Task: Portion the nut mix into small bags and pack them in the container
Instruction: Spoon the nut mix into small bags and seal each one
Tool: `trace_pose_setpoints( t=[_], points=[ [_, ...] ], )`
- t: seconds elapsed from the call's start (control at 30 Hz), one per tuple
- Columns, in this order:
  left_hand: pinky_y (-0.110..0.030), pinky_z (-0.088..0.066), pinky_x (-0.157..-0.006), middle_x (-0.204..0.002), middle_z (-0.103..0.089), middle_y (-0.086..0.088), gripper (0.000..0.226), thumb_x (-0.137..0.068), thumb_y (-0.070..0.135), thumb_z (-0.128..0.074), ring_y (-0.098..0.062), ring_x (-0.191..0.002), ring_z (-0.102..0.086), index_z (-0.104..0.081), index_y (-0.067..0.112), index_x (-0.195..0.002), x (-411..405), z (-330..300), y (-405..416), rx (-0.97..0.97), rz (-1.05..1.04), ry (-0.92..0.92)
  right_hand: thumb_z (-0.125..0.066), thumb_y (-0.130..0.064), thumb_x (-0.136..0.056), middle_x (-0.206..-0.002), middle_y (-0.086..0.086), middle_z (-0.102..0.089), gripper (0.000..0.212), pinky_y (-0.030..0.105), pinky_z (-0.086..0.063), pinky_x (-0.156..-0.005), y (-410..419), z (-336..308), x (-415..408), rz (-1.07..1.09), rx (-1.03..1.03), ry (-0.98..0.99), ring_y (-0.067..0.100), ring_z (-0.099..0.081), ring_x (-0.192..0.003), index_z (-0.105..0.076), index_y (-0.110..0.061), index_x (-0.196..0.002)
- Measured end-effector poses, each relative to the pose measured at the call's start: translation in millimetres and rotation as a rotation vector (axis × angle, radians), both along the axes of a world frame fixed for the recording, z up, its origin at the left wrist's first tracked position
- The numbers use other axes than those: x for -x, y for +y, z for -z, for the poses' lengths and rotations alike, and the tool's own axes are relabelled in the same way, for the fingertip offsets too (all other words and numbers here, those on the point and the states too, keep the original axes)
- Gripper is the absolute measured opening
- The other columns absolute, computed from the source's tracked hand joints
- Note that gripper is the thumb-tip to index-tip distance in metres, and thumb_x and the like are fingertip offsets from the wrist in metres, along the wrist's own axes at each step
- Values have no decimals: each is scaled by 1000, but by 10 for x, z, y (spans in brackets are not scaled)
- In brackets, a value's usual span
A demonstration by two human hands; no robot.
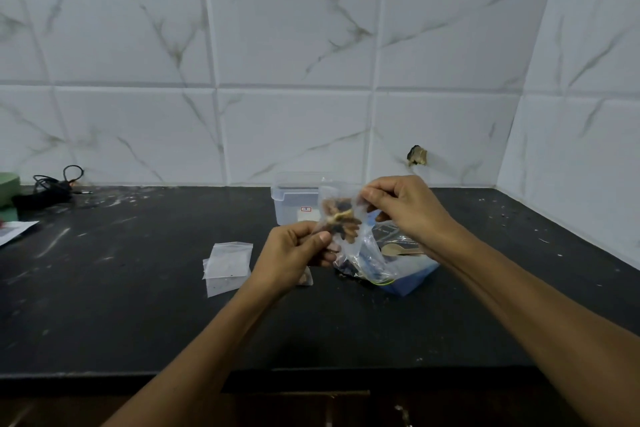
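A small clear bag [341, 215] with nut mix in it hangs above the black counter [138, 305], held between both hands. My left hand [294, 255] pinches its lower left corner. My right hand [401, 208] pinches its upper right edge. Behind it stands a clear plastic container [292, 206], open at the top. Under the bag lies the large clear bag of nut mix [363, 262] on a blue lid [412, 276], with a wooden spoon [398, 249] on it. Two empty small bags [227, 262] lie flat to the left.
A tangle of black cable [52, 187] and a green object [7, 191] sit at the far left by the tiled wall. A white paper [14, 230] lies at the left edge. The counter's front edge runs along the bottom.
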State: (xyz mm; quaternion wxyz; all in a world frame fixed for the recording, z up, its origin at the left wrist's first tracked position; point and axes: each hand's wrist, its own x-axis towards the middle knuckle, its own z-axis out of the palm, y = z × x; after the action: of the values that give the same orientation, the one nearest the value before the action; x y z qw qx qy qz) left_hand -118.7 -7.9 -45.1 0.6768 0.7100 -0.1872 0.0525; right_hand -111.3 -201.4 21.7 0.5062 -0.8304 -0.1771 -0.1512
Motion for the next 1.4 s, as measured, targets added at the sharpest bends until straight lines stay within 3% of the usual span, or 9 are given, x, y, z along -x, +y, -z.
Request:
trace_pose_setpoints(
  t=[0.17, 0.27, 0.47, 0.53, 0.73, 0.87, 1.0, 1.3, 1.4],
  points=[
    [-30, -58, -79, -92, -77, 2, 15, -90, 18, -64, -14, -89, -71, -68, 20, -105, -18, -88, 120, -63, 3, -41, -58, -14, -95, -82, 11, -73, 16, 28, -57, -70, 102, 37, -10, -69, -20, 10, 15, -69, -72, -73, -12, -93],
    [-42, -56, -91, -102, -74, -11, 27, -87, 30, -68, -27, -99, -69, -71, 12, -107, -64, -237, 172, 46, -10, -48, -60, -11, -93, -82, 12, -73, 14, 24, -57, -67, 117, 7, -30, -115, 52, 28, 15, -69, -72, -74, -11, -93],
    [-27, -54, -67, -71, -69, -10, 20, -95, 12, -59, -13, -64, -63, -72, 2, -83, -92, -329, 110, -14, -177, -138, -67, -15, -89, -73, -3, -67, 5, 15, -49, -64, 198, 19, 5, -165, 117, 30, 3, -62, -68, -72, -14, -88],
    [-24, -54, -64, -72, -70, -13, 20, -95, 11, -59, -12, -61, -64, -71, 2, -82, -75, -325, 84, -38, -194, -168, -69, -18, -86, -72, -3, -67, 6, 22, -51, -65, 223, 14, 2, -127, 220, -38, 6, -60, -66, -72, -13, -83],
    [-32, -56, -74, -79, -73, -10, 15, -92, 14, -63, -16, -71, -67, -70, 4, -84, -59, -379, 166, -109, -78, -145, -67, -19, -88, -76, 0, -69, 8, 37, -52, -75, 232, -3, -6, -97, 265, -129, 15, -63, -73, -71, -13, -84],
    [-42, -54, -71, -75, -69, -19, 17, -91, 14, -65, -22, -67, -63, -68, 3, -78, -87, -396, 201, -148, -166, -228, -70, -22, -86, -80, -5, -70, 6, 24, -51, -73, 257, 16, -21, -143, 248, -96, 8, -65, -78, -72, -17, -89],
    [-34, -56, -73, -76, -71, -14, 15, -91, 14, -65, -18, -70, -67, -70, 2, -84, -71, -398, 193, -122, -115, -190, -70, -19, -85, -68, -11, -66, 5, 9, -44, -63, 243, 0, -5, -99, 241, -138, -4, -59, -64, -74, -17, -82],
    [-36, -54, -80, -74, -70, -11, 17, -90, 12, -66, -18, -73, -66, -69, 0, -79, -90, -360, 286, -92, -157, -192, -68, -15, -88, -76, -1, -72, 6, 19, -51, -73, 151, -4, -11, -82, 226, -109, 6, -67, -74, -72, -13, -85],
    [-30, -55, -77, -81, -72, -6, 23, -88, 25, -67, -17, -78, -69, -67, 3, -92, -66, -366, 294, -20, -47, -51, -64, -14, -90, -71, -6, -68, 8, 19, -50, -64, 202, -11, 8, -23, 210, -147, 8, -69, -66, -68, -15, -83]
  ],
)
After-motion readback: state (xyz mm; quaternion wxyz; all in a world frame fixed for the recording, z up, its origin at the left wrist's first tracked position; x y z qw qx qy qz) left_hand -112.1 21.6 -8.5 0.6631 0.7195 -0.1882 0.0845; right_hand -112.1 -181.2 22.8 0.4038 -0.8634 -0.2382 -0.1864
